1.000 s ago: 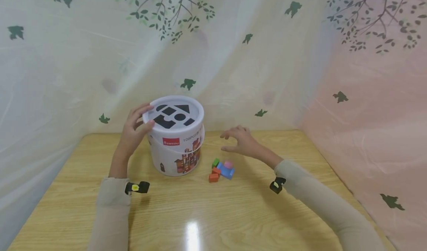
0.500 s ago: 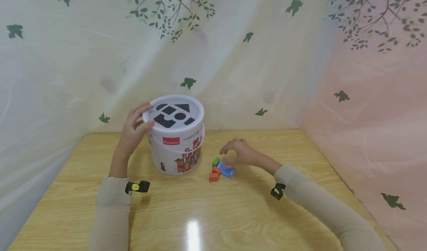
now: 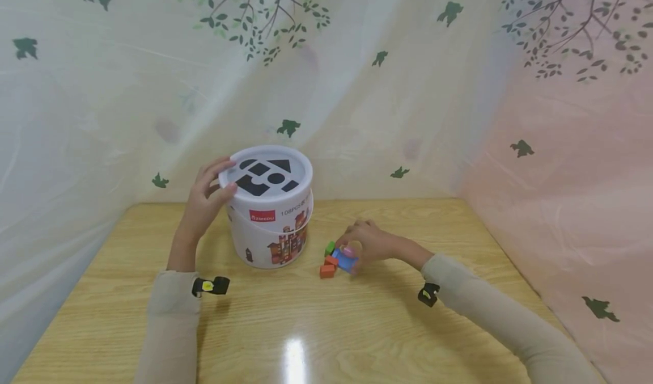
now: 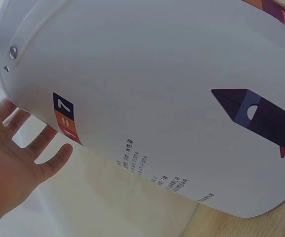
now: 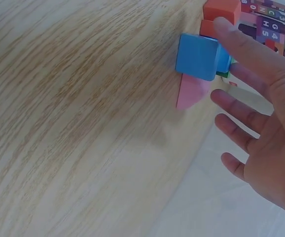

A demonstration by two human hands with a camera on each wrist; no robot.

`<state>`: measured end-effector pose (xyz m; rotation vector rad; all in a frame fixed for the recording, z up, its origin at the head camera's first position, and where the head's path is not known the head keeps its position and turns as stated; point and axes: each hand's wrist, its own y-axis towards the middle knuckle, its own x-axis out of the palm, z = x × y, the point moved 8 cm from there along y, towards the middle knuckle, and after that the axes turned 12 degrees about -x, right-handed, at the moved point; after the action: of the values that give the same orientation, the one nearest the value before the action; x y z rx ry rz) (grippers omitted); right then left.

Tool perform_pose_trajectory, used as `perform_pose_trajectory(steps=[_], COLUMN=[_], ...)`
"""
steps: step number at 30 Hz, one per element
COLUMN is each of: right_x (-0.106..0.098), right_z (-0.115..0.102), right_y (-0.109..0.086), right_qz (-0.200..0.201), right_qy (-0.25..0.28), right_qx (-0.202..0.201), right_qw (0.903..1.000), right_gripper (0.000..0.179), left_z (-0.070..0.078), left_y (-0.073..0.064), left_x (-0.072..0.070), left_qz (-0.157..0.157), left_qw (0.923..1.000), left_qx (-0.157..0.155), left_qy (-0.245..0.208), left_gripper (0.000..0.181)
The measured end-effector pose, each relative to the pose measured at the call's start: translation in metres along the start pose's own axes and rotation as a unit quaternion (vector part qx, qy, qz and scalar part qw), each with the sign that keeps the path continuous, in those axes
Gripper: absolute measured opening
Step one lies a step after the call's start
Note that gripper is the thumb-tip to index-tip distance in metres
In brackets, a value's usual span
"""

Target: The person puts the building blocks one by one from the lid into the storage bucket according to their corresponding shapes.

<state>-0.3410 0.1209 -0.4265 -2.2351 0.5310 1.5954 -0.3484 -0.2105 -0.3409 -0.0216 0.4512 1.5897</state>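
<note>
Since the earlier frames, our right hand [image 3: 372, 241] has come down from above the blocks to their right side, while our left hand [image 3: 203, 203] and the bucket [image 3: 265, 242] keep their places. Our right grip is spread loosely, the thumb apart from the fingers, with the blue block [image 5: 196, 57] and the pink block [image 5: 192, 91] nearest to it; it has hold of nothing. We cannot tell whether its thumb, blurred in the head view, touches one of them.

These two blocks lie together on the wood-grain surface [image 3: 245, 321], to the right of the bucket and apart from it. Just left of the blue one we see a green block [image 3: 330, 248] and, nearer to us, two orange blocks [image 3: 327, 271].

Our left grip is spread wide, holding nothing between its fingers; thumb and fingertips rest on the left rim of the white lid [image 3: 262, 180], marked with dark shapes. Below it, the white bucket stands upright, its handle hanging across the front. Behind everything we have a pale curtain [image 3: 326, 97] printed with branches and green birds.
</note>
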Motion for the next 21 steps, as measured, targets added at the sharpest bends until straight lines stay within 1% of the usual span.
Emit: perform_pose_trajectory(steps=[2, 5, 13, 16, 21], right_x=[0.002, 0.004, 0.004, 0.004, 0.004], right_z=[0.001, 0.000, -0.002, -0.006, -0.013], right_y=[-0.001, -0.001, -0.002, -0.002, 0.002], right_qz=[-0.012, -0.018, -0.026, -0.026, -0.032], right_qy=[-0.005, -0.002, 0.006, 0.003, -0.017], right_qx=[0.001, 0.002, 0.002, -0.002, -0.014], right_qw=[0.9999, 0.9998, 0.9997, 0.9996, 0.9992], right_gripper=[0.067, 0.069, 0.068, 0.067, 0.068], left_z=[0.000, 0.000, -0.001, -0.002, -0.002], left_y=[0.000, 0.000, -0.001, -0.001, -0.001], left_x=[0.000, 0.000, 0.000, 0.000, 0.000], left_qz=[0.000, 0.001, 0.003, 0.005, 0.004], left_qw=[1.0000, 1.0000, 1.0000, 1.0000, 1.0000], left_qx=[0.000, -0.001, -0.002, -0.004, -0.005], left_qy=[0.001, 0.001, 0.005, 0.006, 0.006], left_gripper=[0.056, 0.056, 0.056, 0.056, 0.056])
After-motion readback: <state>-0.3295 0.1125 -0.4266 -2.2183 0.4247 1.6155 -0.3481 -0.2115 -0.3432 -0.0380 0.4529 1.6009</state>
